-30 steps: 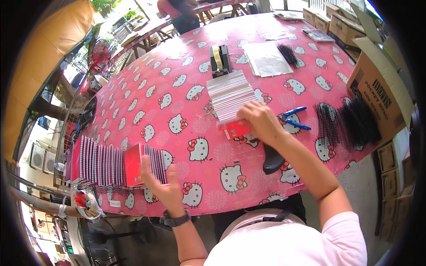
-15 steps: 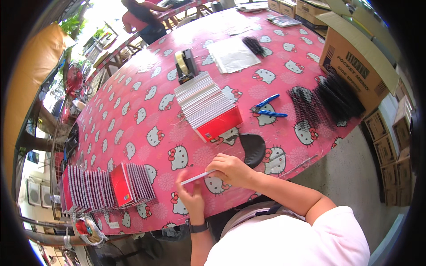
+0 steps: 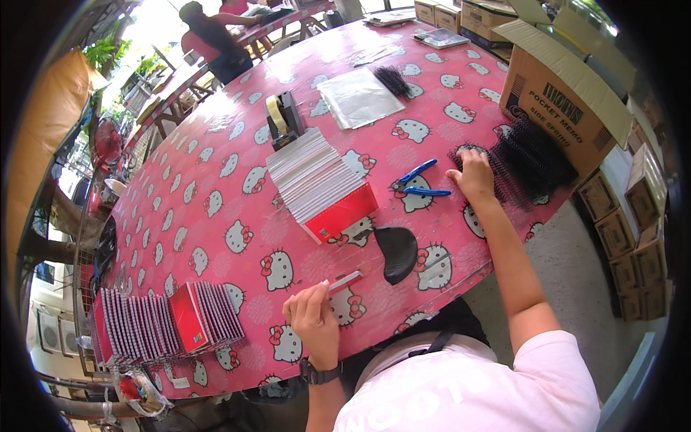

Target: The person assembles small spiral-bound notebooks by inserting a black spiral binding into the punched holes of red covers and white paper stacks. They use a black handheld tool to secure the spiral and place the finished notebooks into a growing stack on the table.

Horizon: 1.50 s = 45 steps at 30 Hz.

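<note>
My left hand (image 3: 314,324) is closed on a thin memo notebook (image 3: 345,281), seen edge-on low over the near part of the table. To the right, my right hand (image 3: 475,176) reaches onto loose black spiral coils (image 3: 509,189), thumb apart from the fingers; the fingertips are partly lost among the coils. Just left of that hand lie blue-handled pliers (image 3: 425,189). A long stack of notebooks with a red cover in front (image 3: 344,214) stands mid-table. Between the stack and me rests a black curved pad (image 3: 397,253).
Notebooks with spirals (image 3: 144,324) stand in a row at the left edge. Behind the stack are a tape dispenser (image 3: 285,119), clear plastic sheets (image 3: 360,99) and more coils (image 3: 392,82). A cardboard box (image 3: 558,108) borders the right side. Two people are at a far table.
My right hand has let go of the notebook and moved right and away from me to the black coils. My left hand keeps the notebook. The view has shifted slightly.
</note>
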Motion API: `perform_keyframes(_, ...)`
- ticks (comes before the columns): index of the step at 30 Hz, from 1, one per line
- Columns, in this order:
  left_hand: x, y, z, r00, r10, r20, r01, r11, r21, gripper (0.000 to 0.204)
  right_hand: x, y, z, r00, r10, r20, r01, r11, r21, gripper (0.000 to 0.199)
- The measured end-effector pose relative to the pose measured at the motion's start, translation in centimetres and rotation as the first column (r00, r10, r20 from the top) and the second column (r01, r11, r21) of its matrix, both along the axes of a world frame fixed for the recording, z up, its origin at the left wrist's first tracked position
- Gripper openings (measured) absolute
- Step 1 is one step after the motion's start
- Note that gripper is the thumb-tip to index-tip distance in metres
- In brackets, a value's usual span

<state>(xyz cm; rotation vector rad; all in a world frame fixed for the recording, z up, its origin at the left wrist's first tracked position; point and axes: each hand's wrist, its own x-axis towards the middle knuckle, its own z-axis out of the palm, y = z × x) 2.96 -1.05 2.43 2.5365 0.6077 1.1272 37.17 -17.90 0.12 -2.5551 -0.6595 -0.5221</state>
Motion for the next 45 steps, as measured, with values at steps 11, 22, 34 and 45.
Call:
perform_keyframes(11,0.2,0.1,0.3,0.999,0.043,-0.027,-0.043,0.999,-0.03,0.023,2.2,-0.3,1.9,0.967,0.021,-0.253,-0.004,0.998,0.069,0.025)
perform_keyframes(22,0.9,0.8,-0.3,0.999,0.034,-0.027,-0.034,0.999,-0.02,0.015,-12.2,4.1,6.7,0.496,0.833,-0.245,-0.731,0.553,0.4,0.029)
perform_keyframes(34,0.8,1.0,-0.2,0.999,-0.008,-0.042,0.005,0.998,-0.061,0.014,-14.3,5.6,4.8,0.335,0.889,-0.311,-0.735,0.453,0.504,0.02)
perform_keyframes(45,0.7,0.9,0.0,0.999,0.01,-0.054,-0.015,0.997,-0.079,0.018,-14.0,5.7,4.6,0.165,0.927,-0.336,-0.797,0.326,0.509,0.015)
